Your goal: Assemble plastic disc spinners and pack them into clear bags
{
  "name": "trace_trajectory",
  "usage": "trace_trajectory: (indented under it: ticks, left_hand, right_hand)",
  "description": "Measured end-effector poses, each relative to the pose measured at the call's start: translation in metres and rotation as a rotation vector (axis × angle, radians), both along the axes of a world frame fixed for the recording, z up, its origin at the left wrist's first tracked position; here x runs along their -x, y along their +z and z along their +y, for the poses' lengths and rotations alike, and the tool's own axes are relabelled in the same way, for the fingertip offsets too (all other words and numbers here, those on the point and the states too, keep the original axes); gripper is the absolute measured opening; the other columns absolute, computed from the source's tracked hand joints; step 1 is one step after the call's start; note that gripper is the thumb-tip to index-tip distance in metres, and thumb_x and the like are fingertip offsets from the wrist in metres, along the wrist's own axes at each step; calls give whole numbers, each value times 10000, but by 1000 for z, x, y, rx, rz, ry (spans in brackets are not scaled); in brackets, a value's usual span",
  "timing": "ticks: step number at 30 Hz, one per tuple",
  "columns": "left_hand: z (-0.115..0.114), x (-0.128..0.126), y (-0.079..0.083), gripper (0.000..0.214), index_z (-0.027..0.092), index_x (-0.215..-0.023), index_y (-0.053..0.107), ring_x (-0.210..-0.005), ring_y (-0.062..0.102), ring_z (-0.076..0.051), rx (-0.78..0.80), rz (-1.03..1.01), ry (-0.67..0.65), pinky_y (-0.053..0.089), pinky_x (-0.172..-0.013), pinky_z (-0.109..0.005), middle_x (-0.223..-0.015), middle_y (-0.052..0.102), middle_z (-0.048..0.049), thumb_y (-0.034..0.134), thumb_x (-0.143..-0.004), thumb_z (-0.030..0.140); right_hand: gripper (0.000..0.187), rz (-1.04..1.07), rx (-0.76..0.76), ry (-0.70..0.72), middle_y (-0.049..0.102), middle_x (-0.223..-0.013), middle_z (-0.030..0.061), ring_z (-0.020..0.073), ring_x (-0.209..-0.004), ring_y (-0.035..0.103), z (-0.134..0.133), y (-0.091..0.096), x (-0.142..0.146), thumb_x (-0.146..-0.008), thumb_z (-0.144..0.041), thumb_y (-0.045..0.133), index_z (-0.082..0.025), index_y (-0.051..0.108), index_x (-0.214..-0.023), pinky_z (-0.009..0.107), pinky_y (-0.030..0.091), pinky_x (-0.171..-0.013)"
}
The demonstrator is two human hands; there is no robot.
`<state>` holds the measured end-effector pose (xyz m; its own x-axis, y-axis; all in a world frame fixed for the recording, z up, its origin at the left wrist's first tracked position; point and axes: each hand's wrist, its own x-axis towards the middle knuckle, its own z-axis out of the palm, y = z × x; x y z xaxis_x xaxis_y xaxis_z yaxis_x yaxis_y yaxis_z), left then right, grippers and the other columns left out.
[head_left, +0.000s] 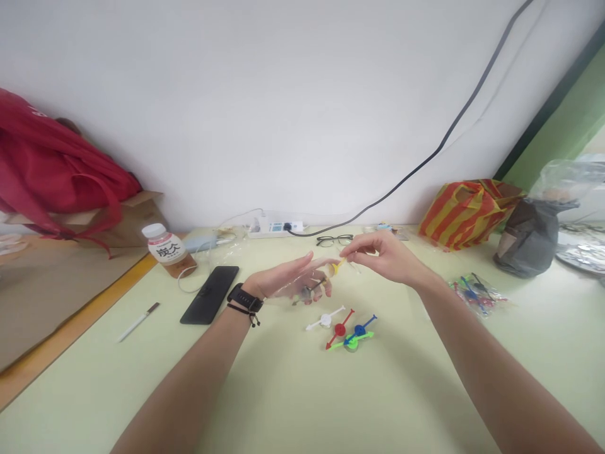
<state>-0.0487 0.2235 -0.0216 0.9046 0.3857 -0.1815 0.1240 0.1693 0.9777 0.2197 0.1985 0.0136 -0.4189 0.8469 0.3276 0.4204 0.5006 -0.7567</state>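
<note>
In the head view, the right hand pinches a yellow spinner by its far right end, between thumb and fingertips. The spinner is between the two hands, its long axis slanting from that pinch leftward and nearer, toward the left palm; the right hand is the one gripping it. The left hand, turned palm up with fingers loosely curled, bears a clear plastic bag with a dark spinner at it; whether its fingers clamp the film I cannot tell, nor whether the yellow piece is inside. Nearer on the table, below the hands, lie a white spinner, a red spinner, a blue spinner and a green spinner, the last three close together. To the right, well apart, lies a packet of spinners.
</note>
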Motion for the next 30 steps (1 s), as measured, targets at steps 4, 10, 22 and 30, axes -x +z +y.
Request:
trace_trajectory:
  ticks: [4,10,22,30]
  left_hand:
    - [1,1,-3,760,277,-1572,333,-839,535,-210,28,-17,10,429,-770,-338,-1153,608,-132,263,-985,754]
    - [-3,-2,1,798,268,-1603,299,-866,541,-223,54,-66,-6,420,-779,-351,-1146,601,-133,182,-986,760]
    - [-11,-6,16,762,288,-1555,393,-822,540,-214,14,-80,24,424,-764,-354,-1112,598,-108,184,-988,753]
    - [-7,-6,8,724,301,-1539,433,-882,610,-246,36,-32,93,443,-835,-393,-1119,650,-111,253,-993,742]
  right_hand:
    - [201,77,-25,-93,787,-878,57,214,-788,668,0,3,-4,-866,-312,649,-205,816,-893,310,482,-665]
    - [281,-38,-73,28,795,-938,60,220,-859,675,-5,4,6,-971,-389,587,-219,810,-963,316,457,-723]
    - [387,-195,-121,216,778,-1082,36,261,-1061,614,-23,13,14,-995,-583,551,-290,801,-1032,403,444,-973]
    - [277,-192,-113,175,776,-1080,35,245,-1042,652,-20,14,6,-920,-512,690,-286,779,-1051,390,465,-965]
